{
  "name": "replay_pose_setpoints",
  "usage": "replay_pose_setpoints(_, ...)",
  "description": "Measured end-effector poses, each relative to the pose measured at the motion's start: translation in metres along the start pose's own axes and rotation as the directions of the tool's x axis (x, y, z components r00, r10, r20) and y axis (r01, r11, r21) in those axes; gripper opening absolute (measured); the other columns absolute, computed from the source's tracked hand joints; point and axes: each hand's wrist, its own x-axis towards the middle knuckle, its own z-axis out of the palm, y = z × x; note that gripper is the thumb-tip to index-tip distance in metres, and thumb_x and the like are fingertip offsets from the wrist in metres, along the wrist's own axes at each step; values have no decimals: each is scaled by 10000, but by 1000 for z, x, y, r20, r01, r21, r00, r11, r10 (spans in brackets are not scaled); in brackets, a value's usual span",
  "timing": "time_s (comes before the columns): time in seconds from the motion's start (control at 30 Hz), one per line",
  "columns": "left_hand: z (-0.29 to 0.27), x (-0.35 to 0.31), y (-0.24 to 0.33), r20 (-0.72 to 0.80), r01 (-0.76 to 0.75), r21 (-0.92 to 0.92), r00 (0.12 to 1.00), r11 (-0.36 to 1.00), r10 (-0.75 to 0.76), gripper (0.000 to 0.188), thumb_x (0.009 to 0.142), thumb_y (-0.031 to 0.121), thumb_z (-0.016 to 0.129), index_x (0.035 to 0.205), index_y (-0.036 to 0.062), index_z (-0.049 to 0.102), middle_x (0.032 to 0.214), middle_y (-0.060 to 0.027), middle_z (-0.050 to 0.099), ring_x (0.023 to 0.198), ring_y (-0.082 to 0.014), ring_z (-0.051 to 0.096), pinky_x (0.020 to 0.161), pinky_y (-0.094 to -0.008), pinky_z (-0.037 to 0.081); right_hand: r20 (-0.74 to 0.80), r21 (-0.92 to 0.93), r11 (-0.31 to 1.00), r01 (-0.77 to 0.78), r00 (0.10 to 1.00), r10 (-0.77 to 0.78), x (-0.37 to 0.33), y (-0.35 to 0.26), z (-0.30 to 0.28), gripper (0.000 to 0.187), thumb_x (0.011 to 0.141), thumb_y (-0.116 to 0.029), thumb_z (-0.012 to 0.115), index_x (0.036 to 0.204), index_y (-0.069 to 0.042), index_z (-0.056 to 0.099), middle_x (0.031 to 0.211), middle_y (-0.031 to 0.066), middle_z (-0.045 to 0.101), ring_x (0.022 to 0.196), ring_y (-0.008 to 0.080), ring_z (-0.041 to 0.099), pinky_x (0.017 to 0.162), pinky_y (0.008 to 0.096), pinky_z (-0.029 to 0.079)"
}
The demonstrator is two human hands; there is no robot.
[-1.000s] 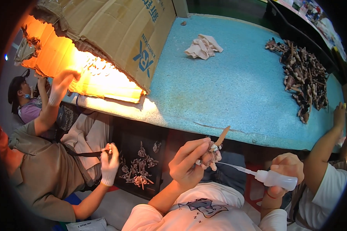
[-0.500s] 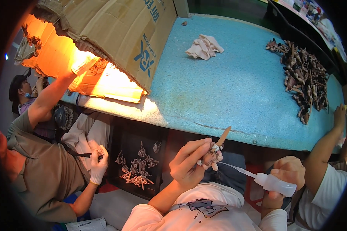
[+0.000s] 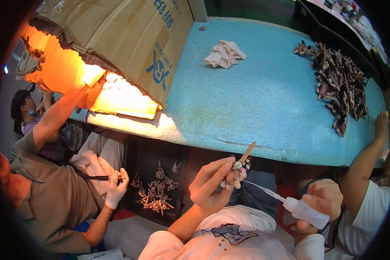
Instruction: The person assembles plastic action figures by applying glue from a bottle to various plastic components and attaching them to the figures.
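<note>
In front of my body, my left hand (image 3: 209,184) pinches a small painted figurine (image 3: 235,177) between thumb and fingers. A flat tan blade-like piece sticks up from the figurine toward the table edge; its rear is hidden by my fingers. My right hand (image 3: 326,198) is wrapped round a whitish squeeze bottle (image 3: 307,211) with a long thin nozzle. The bottle lies tilted, its nozzle pointing left, with the tip at or very near the lower side of the figurine. Whether liquid comes out is too small to tell.
A blue tabletop (image 3: 247,99) holds a crumpled white cloth (image 3: 225,54), a heap of figurines (image 3: 340,84) and a large cardboard box (image 3: 125,39), glowing inside. A co-worker's arm (image 3: 58,115) reaches into it. Below stands a black tray (image 3: 136,162) with several figurines. Another person's arm (image 3: 364,151) is at right.
The figurine has turned slightly in my left hand, and the bottle has shifted a little left and down with its nozzle following. My view has moved slightly.
</note>
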Motion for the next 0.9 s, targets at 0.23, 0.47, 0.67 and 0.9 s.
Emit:
replay_pose_setpoints(0.23,0,1,2,28,-26,64,999,998,24,426,620,-29,733,1022,-51,592,973,-180,579,841,-225,597,715,-283,501,38,48,997,55,998,-57,-2,0,-6,384,659,-362,749,772,-27,602,437,-21,355,331,103,338,326,221,245)
replay_pose_setpoints(0.47,2,2,6,20,-31,40,999,999,31,416,602,-76,729,994,-94,591,962,-203,587,820,-232,615,697,-279,523,60,86,995,54,996,-60,-2,6,-11,424,661,-384,744,803,-13,595,445,-14,371,330,108,340,318,224,239)
replay_pose_setpoints(0.67,2,2,8,18,1,31,1000,1000,-1,428,589,-69,746,988,-95,592,946,-195,588,803,-220,616,680,-272,524,-1,81,996,22,1000,-22,-3,6,-8,426,688,-400,720,821,-20,583,457,-6,402,329,115,353,317,230,262)
replay_pose_setpoints(0.9,1,0,7,18,-1,59,1000,998,0,420,595,-67,749,984,-96,593,940,-194,583,787,-209,616,664,-262,524,-11,15,1000,-18,1000,18,-3,5,-2,424,681,-421,717,808,-36,594,455,-9,401,340,119,367,328,230,279)
